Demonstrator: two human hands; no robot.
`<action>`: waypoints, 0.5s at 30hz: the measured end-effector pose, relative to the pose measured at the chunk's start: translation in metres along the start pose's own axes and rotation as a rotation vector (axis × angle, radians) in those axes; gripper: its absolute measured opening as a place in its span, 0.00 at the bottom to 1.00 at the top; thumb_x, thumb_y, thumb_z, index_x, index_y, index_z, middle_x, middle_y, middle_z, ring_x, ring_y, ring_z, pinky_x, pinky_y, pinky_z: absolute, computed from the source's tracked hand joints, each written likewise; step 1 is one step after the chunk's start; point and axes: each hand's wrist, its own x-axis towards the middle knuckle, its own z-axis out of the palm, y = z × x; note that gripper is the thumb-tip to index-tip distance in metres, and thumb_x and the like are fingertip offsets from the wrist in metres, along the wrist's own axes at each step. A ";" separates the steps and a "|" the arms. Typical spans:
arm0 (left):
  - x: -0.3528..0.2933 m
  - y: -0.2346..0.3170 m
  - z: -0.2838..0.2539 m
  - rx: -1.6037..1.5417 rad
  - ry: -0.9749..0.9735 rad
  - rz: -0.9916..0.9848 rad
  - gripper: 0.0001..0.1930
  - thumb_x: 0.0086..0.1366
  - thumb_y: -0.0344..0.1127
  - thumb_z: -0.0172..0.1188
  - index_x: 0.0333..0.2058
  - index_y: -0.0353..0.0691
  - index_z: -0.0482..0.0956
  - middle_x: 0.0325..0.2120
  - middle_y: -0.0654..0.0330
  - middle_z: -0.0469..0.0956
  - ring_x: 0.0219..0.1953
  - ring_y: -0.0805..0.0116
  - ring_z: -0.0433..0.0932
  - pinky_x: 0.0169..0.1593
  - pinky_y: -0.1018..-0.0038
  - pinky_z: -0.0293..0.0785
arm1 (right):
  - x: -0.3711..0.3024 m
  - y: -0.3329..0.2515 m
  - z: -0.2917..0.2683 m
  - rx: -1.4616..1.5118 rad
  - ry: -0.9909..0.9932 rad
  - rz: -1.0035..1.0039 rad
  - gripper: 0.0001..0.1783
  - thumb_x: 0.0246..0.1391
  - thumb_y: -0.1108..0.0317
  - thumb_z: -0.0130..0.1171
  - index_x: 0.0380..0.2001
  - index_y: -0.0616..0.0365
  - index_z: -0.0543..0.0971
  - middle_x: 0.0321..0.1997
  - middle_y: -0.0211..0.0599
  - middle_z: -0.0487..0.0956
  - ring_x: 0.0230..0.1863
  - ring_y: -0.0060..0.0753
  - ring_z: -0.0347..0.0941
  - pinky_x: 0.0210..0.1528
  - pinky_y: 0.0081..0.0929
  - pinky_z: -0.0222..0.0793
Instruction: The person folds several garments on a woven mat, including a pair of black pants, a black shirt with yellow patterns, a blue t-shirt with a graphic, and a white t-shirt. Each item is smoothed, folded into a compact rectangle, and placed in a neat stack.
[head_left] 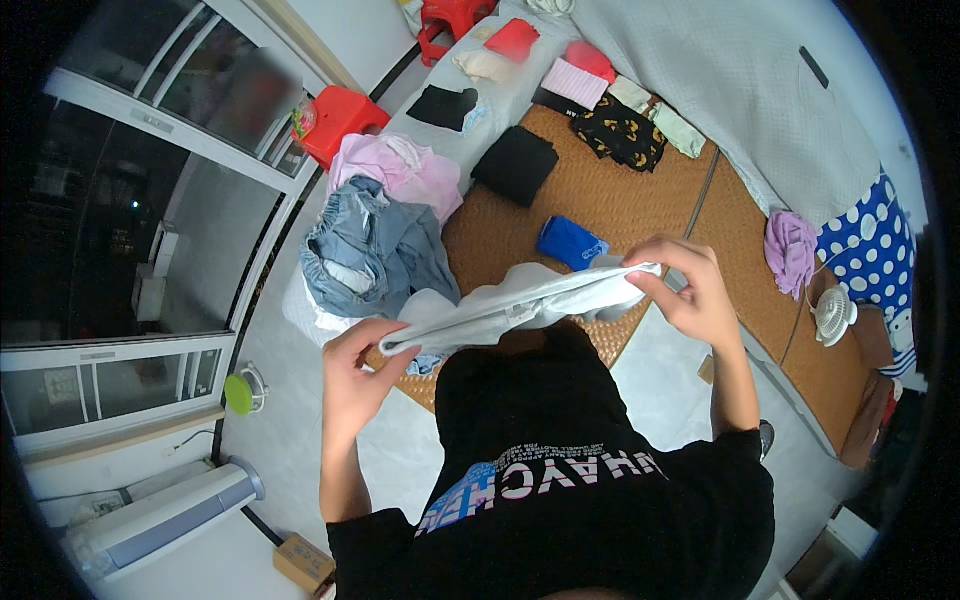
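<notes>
A light grey-white garment [520,305] is stretched between my two hands in front of my body; its exact kind I cannot make out. My left hand [362,365] pinches one end of its edge, and my right hand [685,285] pinches the other end, a little higher up. Beyond the cloth, a folded blue cloth [572,243] lies on the woven mat [490,240]. To the left sits a heap with blue denim clothing [375,250] and a pink garment [400,170]. A folded black cloth [515,166] rests farther back on the mat.
Folded clothes, including a black patterned piece [620,132] and a pink striped one [575,83], lie at the far side. A red stool [342,125] stands by the glass door. At right are a purple cloth [790,250] and a small white fan [835,315].
</notes>
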 end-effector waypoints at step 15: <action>0.173 -0.195 0.005 -0.103 -0.285 -0.403 0.18 0.54 0.24 0.67 0.44 0.32 0.77 0.31 0.62 0.79 0.31 0.75 0.76 0.37 0.79 0.72 | 0.168 0.210 0.115 0.181 -0.416 0.245 0.18 0.56 0.69 0.62 0.50 0.56 0.75 0.31 0.34 0.78 0.28 0.22 0.68 0.31 0.24 0.64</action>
